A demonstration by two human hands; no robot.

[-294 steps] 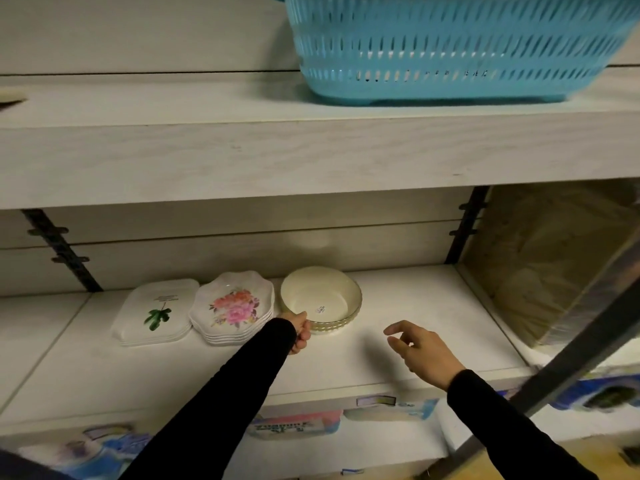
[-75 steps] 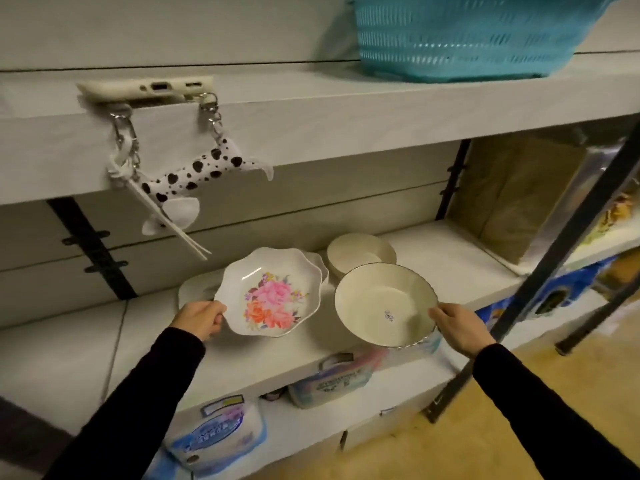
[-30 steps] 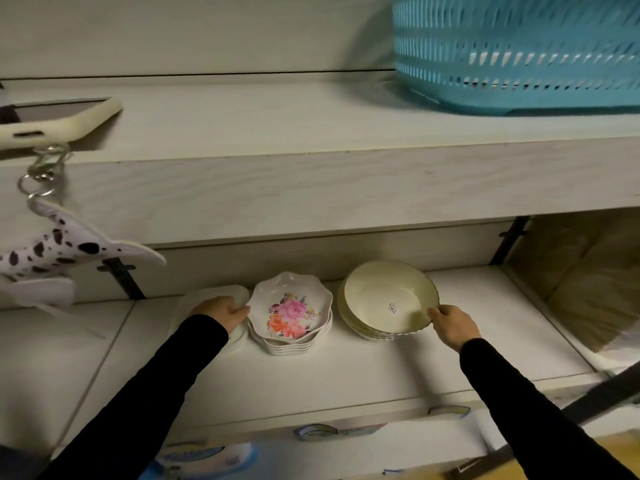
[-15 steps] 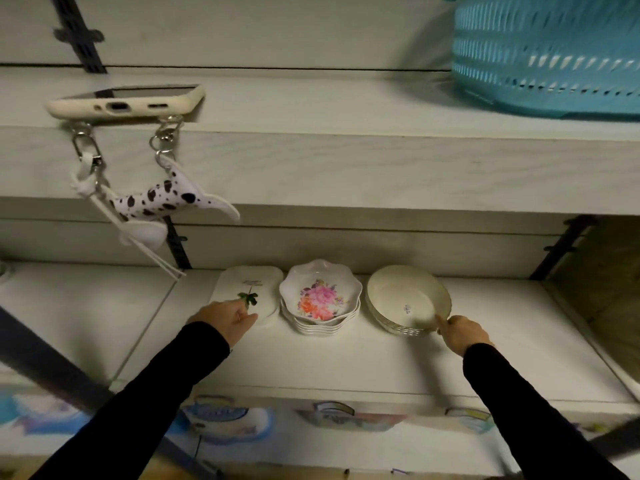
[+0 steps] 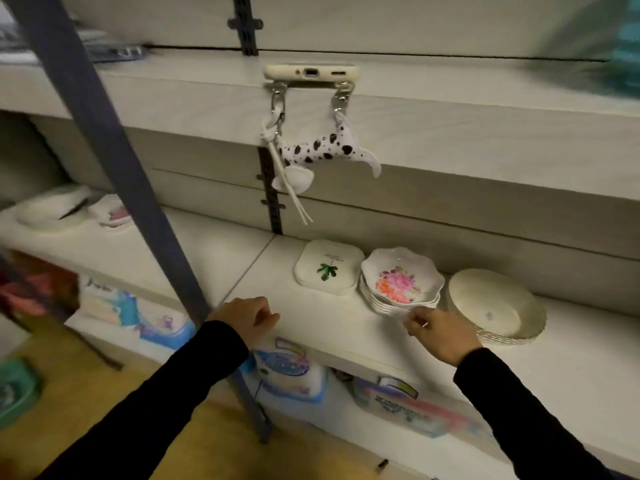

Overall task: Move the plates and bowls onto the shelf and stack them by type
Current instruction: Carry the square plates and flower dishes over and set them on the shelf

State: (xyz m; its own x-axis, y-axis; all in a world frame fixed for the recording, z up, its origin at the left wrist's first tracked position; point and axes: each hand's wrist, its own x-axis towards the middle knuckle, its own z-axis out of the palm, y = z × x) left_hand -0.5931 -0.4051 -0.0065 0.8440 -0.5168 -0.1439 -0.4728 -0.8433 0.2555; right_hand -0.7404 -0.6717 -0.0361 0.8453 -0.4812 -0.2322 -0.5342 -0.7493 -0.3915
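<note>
Lying just beside the right hand [image 5: 440,332], floral plates [image 5: 400,282] sit stacked.

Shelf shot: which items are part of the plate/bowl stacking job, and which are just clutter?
Job: leaf plates, floral plates, cream bowls, shelf; probably also the blurred dishes far left.

Lying about: phone, spotted charm, teal basket, packs below.
</note>
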